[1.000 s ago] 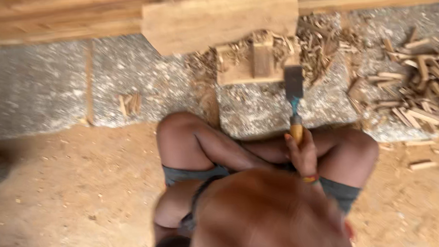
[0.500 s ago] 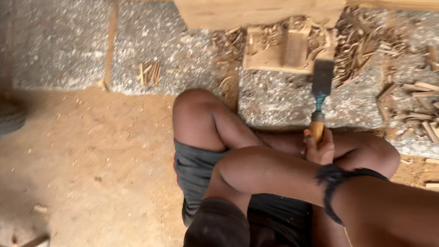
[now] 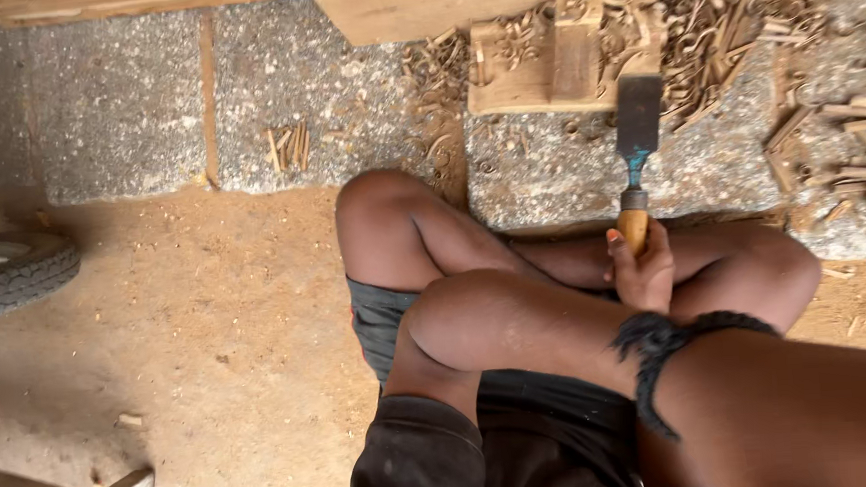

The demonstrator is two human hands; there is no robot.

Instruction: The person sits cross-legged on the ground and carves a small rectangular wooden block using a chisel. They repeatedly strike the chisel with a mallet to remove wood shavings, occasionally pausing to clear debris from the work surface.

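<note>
Stone slabs (image 3: 119, 102) carry shavings (image 3: 718, 31); your hand (image 3: 642, 267) grips the chisel (image 3: 639, 154) near a partly carved block (image 3: 552, 64).

The stone slabs (image 3: 119, 102) lie beside sandy ground (image 3: 211, 334). On the slabs rest a carved wood block (image 3: 552, 64), a plank (image 3: 460, 0) and many wood shavings (image 3: 843, 143). A tyre (image 3: 10, 276) lies on the sand.

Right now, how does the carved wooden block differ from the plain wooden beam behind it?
The carved wooden block is small, cut into raised ridges and curls, and ringed by shavings. The plain wooden beam is far larger, smooth and uncut. The block lies on the speckled stone slab, where the chisel points at it; the beam runs out of frame. Both are pale brown wood.
</note>
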